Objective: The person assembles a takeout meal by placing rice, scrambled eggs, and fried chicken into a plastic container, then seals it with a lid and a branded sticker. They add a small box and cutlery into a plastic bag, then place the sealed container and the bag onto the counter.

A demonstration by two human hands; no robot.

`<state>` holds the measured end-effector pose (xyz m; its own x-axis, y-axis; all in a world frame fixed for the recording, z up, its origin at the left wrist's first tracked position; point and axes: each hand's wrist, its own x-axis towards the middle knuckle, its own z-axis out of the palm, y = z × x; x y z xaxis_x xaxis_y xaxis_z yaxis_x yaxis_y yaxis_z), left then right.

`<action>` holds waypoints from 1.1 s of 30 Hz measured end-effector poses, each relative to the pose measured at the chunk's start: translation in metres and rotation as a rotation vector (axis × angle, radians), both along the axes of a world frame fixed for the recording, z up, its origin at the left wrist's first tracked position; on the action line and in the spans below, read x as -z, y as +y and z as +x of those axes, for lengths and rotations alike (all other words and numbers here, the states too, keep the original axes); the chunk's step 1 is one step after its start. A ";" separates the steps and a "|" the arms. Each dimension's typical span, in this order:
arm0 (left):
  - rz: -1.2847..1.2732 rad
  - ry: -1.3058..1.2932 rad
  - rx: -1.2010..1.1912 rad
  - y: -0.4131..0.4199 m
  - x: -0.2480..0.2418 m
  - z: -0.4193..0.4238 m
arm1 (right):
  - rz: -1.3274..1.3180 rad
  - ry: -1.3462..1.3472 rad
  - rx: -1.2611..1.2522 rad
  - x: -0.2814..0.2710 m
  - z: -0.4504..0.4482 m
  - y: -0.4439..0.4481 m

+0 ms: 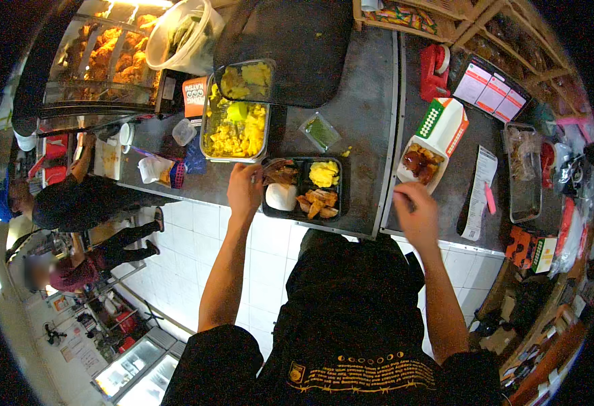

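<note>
Before me on the dark counter sits a black compartment tray (302, 217) holding white rice (280, 197), yellow scrambled egg (324, 174), browned meat pieces (318, 204) and something dark and glossy at the upper left. My left hand (245, 188) is at the tray's left edge, fingers bent; whether it grips anything is unclear. My right hand (416, 213) has curled fingers just below an open paper box (426, 152) with sauced fried pieces (421, 162); its grip is blurred. A clear-lidded container of yellow food (235, 129) stands behind my left hand. A green-filled sachet (320, 132) lies behind the tray.
A metal-edged seam (391, 127) crosses the counter. On the right are a red tape dispenser (434, 71), a printed receipt (479, 195) with a pink marker (490, 198), and a clear tray (524, 172). A white bucket (182, 35) stands back left. Two people are at far left.
</note>
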<state>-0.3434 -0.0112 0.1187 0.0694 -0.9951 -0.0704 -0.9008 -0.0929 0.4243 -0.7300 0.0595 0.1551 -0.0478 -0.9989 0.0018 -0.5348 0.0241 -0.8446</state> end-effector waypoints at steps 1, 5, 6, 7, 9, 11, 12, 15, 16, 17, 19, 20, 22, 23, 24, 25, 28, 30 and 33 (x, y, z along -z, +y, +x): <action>-0.026 -0.013 0.013 -0.002 0.004 0.000 | -0.008 -0.042 -0.102 -0.006 0.026 -0.010; 0.030 -0.009 0.009 -0.005 0.013 -0.001 | -0.022 -0.056 -0.236 -0.014 0.112 -0.047; 0.046 -0.001 0.012 -0.007 0.013 0.001 | -0.070 -0.053 -0.244 -0.014 0.130 -0.054; 0.062 0.000 0.012 -0.008 0.012 0.003 | -0.081 -0.043 -0.256 -0.014 0.144 -0.061; -0.081 0.023 0.101 -0.008 0.005 0.007 | -0.061 -0.022 -0.277 -0.016 0.167 -0.072; -0.087 0.044 0.169 -0.003 -0.010 0.012 | -0.078 0.045 -0.297 -0.020 0.182 -0.076; -0.121 0.085 0.221 0.003 -0.019 0.013 | -0.119 0.086 -0.313 -0.022 0.187 -0.075; -0.184 0.184 0.359 0.038 -0.049 0.012 | -0.184 0.280 -0.476 -0.028 0.195 -0.067; -0.167 0.215 0.363 0.049 -0.056 0.013 | -0.171 0.339 -0.541 -0.030 0.196 -0.064; -0.168 0.249 0.354 0.057 -0.060 0.013 | -0.119 0.412 -0.610 -0.031 0.197 -0.061; -0.215 0.428 0.264 0.065 -0.058 0.015 | -0.150 0.374 -0.535 -0.033 0.197 -0.057; -0.240 0.529 0.238 0.065 -0.053 0.018 | -0.144 0.340 -0.490 -0.034 0.198 -0.056; -0.260 0.531 0.077 0.056 -0.036 0.030 | -0.075 0.299 -0.363 -0.036 0.199 -0.058; -0.267 0.534 0.011 0.049 -0.027 0.037 | -0.083 0.296 -0.368 -0.037 0.201 -0.060; -0.216 0.530 0.000 0.043 -0.018 0.043 | -0.065 0.298 -0.357 -0.037 0.203 -0.062; -0.130 0.516 -0.035 0.035 -0.010 0.049 | -0.053 0.301 -0.345 -0.036 0.206 -0.064; -0.118 0.564 -0.019 0.024 0.004 0.056 | -0.193 0.296 -0.301 -0.019 0.221 -0.074; -0.100 0.587 -0.006 0.022 0.005 0.057 | -0.243 0.278 -0.293 0.001 0.232 -0.080; -0.055 0.506 -0.040 0.020 0.000 0.055 | -0.025 0.511 -0.494 0.029 0.240 -0.077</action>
<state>-0.2882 0.0083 0.1184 0.0784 -0.9955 -0.0529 -0.5775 -0.0887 0.8116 -0.4902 -0.0178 0.1256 0.4240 -0.9027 -0.0737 -0.8075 -0.3399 -0.4822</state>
